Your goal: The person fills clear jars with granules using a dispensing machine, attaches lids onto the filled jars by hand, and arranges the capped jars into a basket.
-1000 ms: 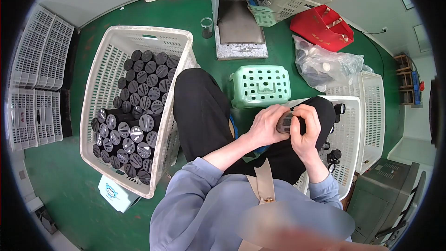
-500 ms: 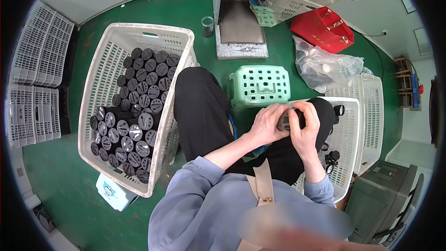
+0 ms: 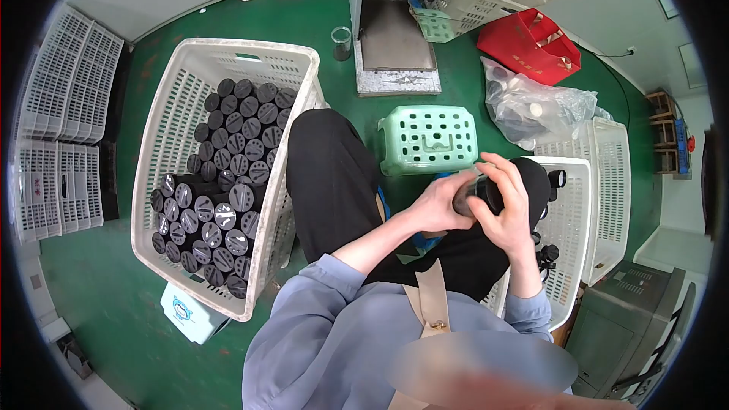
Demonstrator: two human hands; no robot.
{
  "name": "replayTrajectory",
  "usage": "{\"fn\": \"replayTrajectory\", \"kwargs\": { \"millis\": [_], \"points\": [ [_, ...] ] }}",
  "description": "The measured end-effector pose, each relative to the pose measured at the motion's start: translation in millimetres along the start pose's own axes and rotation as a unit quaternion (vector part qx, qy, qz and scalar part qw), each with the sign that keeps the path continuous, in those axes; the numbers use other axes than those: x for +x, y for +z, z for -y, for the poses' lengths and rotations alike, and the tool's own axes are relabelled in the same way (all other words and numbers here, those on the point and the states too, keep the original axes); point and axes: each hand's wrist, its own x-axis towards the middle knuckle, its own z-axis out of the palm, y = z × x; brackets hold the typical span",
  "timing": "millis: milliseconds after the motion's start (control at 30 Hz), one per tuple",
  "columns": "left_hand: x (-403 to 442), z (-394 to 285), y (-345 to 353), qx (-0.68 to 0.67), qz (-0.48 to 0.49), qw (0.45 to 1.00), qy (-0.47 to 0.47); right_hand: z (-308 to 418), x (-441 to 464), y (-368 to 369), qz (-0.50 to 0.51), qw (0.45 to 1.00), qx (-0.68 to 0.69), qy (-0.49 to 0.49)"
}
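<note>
Above my right thigh, both hands are on a short dark cylinder with a black round end (image 3: 492,194). My left hand (image 3: 442,203) is closed around its left side. My right hand (image 3: 507,201) curves over the black end, thumb below and fingers above. The fingers partly cover the cylinder, so its full shape is hidden. To my left, a white perforated crate (image 3: 302,80) holds many upright black cylinders (image 3: 228,159) with marked round ends. At my right, a white basket (image 3: 571,258) contains several small black round pieces (image 3: 548,253).
A light green stool (image 3: 429,133) stands ahead of my knees. Beyond it are a metal platform (image 3: 399,80), a glass (image 3: 341,44), a red bag (image 3: 529,49) and a clear plastic bag (image 3: 531,110). Stacked white crates (image 3: 64,106) line the left wall; a grey metal cabinet (image 3: 619,334) is at lower right.
My right hand's fingers have lifted and spread from a pinch at the cylinder's top to a wider hold around its black end. My left hand still grips the cylinder.
</note>
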Motion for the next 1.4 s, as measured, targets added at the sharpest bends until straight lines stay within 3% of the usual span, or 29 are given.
{"fn": "replayTrajectory", "kwargs": {
  "millis": [100, 133, 233, 267, 300, 367, 433, 467, 500, 567, 633, 667, 767, 833, 900, 933, 967, 1033, 1067, 1167, 1200, 1300, 1333, 1400],
  "points": [
    [-4.0, -8.2, 2.4, -0.092, 0.127, 0.988, -0.017, -12.4, -6.0, -12.4, 0.099, 0.990, 0.096, -0.037],
    [-5.5, -1.8, 11.8, -0.074, 0.116, 0.990, -0.013, -16.0, -11.0, -10.3, 0.102, 0.991, 0.085, -0.033],
    [-0.2, -1.5, 22.0, 0.128, -0.134, 0.980, 0.071, -25.8, -23.6, 23.3, -0.064, 0.994, 0.019, 0.086],
    [1.2, 6.2, 21.4, 0.178, -0.170, 0.966, 0.083, -23.8, -21.1, 29.8, -0.084, 0.991, 0.022, 0.098],
    [2.6, 5.6, 17.1, 0.137, -0.132, 0.980, 0.055, -24.4, -22.3, 30.5, -0.068, 0.991, 0.028, 0.112],
    [-3.3, 2.7, 5.1, 0.052, -0.051, 0.997, -0.009, -6.4, -7.3, 14.4, -0.012, 0.999, 0.024, 0.043],
    [-2.4, -8.0, -8.4, -0.098, 0.090, 0.989, -0.070, -1.7, 1.3, -6.0, 0.053, 0.997, 0.056, -0.032],
    [-1.6, -14.4, -9.2, -0.090, 0.132, 0.985, -0.071, -2.0, -0.9, -9.1, 0.066, 0.990, 0.126, -0.006],
    [-1.4, -17.2, -8.0, -0.083, 0.174, 0.979, -0.072, -5.2, -4.7, -7.2, 0.049, 0.993, 0.110, 0.015],
    [-7.7, -8.6, 15.0, -0.081, 0.018, 0.996, -0.042, -17.7, -16.8, 4.9, 0.015, 0.995, 0.079, 0.058],
    [-3.6, -7.9, 18.3, 0.080, -0.131, 0.988, 0.021, -16.8, -17.1, 25.4, -0.075, 0.994, 0.024, 0.082],
    [-3.1, -5.4, 12.8, 0.113, -0.126, 0.985, 0.030, -15.7, -18.1, 27.6, -0.077, 0.993, 0.023, 0.085],
    [-3.7, -12.4, -2.1, 0.012, -0.028, 1.000, -0.002, -4.1, -6.6, 11.0, -0.022, 0.996, 0.078, 0.040],
    [-2.2, -8.9, -9.3, -0.154, 0.157, 0.971, -0.094, -3.7, -4.0, -1.4, 0.028, 0.988, 0.150, 0.027],
    [-3.8, -17.5, -5.2, -0.157, 0.218, 0.962, -0.042, -9.1, -8.7, -11.3, 0.079, 0.966, 0.242, 0.047],
    [-6.1, -14.0, 1.6, -0.120, 0.218, 0.963, -0.100, -16.8, -13.7, -7.5, 0.079, 0.970, 0.223, 0.049],
    [-11.0, -5.2, 17.2, -0.105, 0.080, 0.988, -0.077, -16.0, -17.9, 1.7, 0.021, 0.985, 0.152, 0.078],
    [-3.2, -7.9, 17.3, 0.046, -0.085, 0.995, 0.009, -20.2, -23.3, 27.5, -0.100, 0.986, 0.066, 0.115],
    [-2.3, -0.2, 17.1, 0.100, -0.118, 0.988, 0.021, -23.7, -25.1, 35.0, -0.117, 0.982, 0.064, 0.130],
    [-4.0, -1.3, 9.0, 0.096, -0.119, 0.987, 0.043, -12.3, -15.8, 22.6, -0.051, 0.988, 0.087, 0.116],
    [-3.8, -18.6, -5.0, -0.030, 0.007, 0.997, -0.066, -9.1, -10.6, 12.2, -0.019, 0.987, 0.135, 0.083],
    [-2.7, -11.4, -5.6, -0.146, 0.181, 0.971, -0.059, -12.1, -8.3, -13.4, 0.103, 0.966, 0.226, 0.072],
    [-3.9, -17.1, 0.4, -0.145, 0.167, 0.974, -0.054, -19.3, -14.5, -9.0, 0.093, 0.967, 0.225, 0.074],
    [-2.7, -9.4, 12.7, -0.035, 0.011, 0.999, -0.006, -22.1, -20.8, 10.7, -0.007, 0.984, 0.141, 0.111]
  ]
}}
